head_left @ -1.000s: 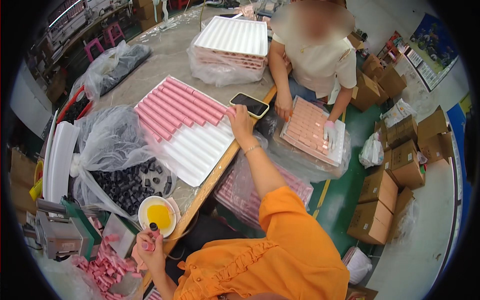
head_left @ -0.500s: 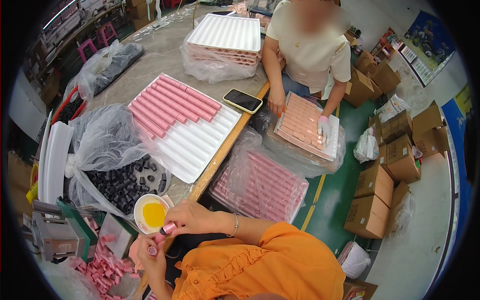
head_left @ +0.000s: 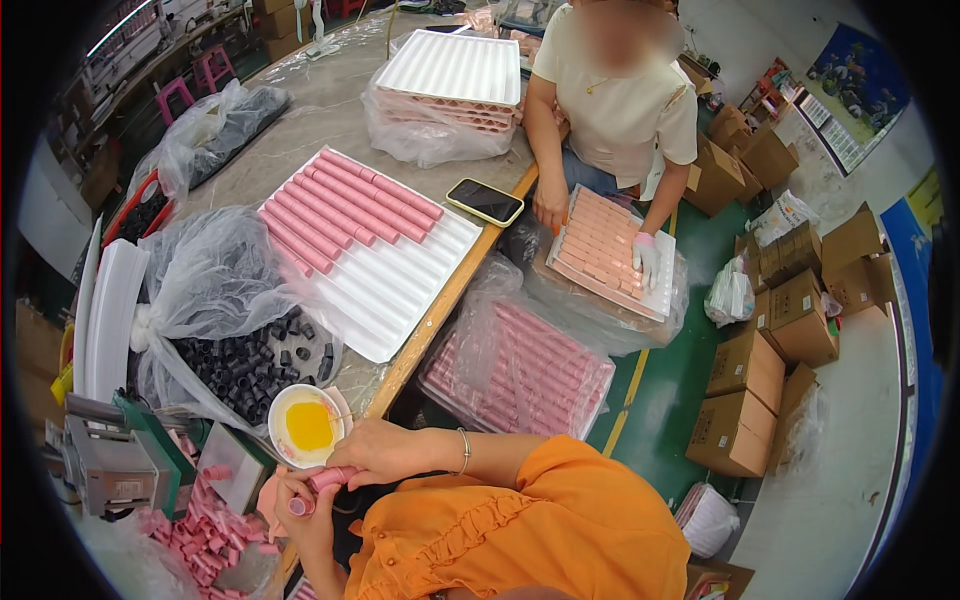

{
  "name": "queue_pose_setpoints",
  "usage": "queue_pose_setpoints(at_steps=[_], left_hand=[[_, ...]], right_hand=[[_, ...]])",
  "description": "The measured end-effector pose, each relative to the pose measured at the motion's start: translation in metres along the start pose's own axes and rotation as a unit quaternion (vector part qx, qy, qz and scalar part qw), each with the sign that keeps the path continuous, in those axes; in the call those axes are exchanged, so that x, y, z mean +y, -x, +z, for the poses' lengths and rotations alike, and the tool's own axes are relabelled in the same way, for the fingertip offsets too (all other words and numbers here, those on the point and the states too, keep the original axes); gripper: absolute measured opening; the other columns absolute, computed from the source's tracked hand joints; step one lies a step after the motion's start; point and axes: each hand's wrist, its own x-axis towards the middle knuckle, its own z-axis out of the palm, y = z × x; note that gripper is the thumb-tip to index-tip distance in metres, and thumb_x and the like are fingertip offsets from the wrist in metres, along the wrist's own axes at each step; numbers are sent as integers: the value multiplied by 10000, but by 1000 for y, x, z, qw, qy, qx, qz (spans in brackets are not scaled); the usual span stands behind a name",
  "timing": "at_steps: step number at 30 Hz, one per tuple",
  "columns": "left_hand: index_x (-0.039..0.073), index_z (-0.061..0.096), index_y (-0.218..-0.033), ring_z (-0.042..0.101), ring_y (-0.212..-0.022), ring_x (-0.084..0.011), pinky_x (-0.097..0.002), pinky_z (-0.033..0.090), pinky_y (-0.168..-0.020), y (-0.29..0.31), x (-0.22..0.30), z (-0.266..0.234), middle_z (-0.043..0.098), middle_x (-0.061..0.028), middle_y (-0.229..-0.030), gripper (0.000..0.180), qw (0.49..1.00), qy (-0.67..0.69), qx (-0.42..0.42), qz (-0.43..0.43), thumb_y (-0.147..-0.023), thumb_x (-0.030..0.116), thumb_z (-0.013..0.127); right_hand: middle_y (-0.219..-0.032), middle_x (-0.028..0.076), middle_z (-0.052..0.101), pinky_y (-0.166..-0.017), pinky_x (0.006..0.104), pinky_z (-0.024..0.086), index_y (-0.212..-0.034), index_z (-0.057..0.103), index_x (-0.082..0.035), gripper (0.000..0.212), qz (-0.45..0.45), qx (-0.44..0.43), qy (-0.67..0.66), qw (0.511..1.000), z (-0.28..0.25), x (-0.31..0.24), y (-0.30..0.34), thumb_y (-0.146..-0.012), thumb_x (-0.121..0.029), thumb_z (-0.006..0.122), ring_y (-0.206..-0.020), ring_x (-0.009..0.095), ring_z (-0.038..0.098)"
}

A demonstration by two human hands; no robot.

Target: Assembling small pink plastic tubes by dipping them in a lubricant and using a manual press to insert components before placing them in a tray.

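Near the bowl, my left hand is closed round a small pink tube, its open end showing. My right hand grips a pink tube piece, which meets the part in my left hand. The fingers hide most of the join. Just beyond them, a white bowl contains yellow liquid. Short black sleeves lie loose in an opened clear plastic bag. Farther off, several pink tubes lie in rows on a white ridged tray.
Loose pink pieces lie at lower left beside a grey-and-green machine. A phone rests near the table edge, beyond which stands a bagged tray of pink tubes. Opposite, a co-worker's gloved hand touches another filled tray. Cartons stand at right.
My right hand has moved slightly down and left, bringing its pink piece against the one in my left hand. The black band seen on it before is no longer visible.
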Motion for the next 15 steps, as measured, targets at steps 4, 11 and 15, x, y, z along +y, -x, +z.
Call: queue_pose_setpoints(at_steps=[4,11,15], left_hand=[[61,417,-742,572,-830,-159,-261,456,-767,-3,-6,2,646,-130,-955,403,998,58,-3,-29,-668,-84,786],[63,414,-767,615,-899,-177,-274,502,-807,-6,-5,9,638,-154,-1008,387,988,148,-8,-33,-699,-84,765],[57,415,-766,635,-946,-204,-303,519,-851,-25,10,0,640,-177,-1056,325,993,113,7,41,-743,-103,698]], right_hand=[[-759,142,651,-642,472,485,-975,632,-83,307,46,50,-61,996,3,-3,5,-738,-228,763,-734,376,638],[-731,158,634,-622,472,481,-988,576,-95,301,57,73,-58,994,-4,-4,12,-785,-244,742,-707,394,631],[-735,146,630,-600,451,471,-1001,585,-96,305,48,98,-43,993,-11,-1,18,-783,-226,753,-687,376,626]])
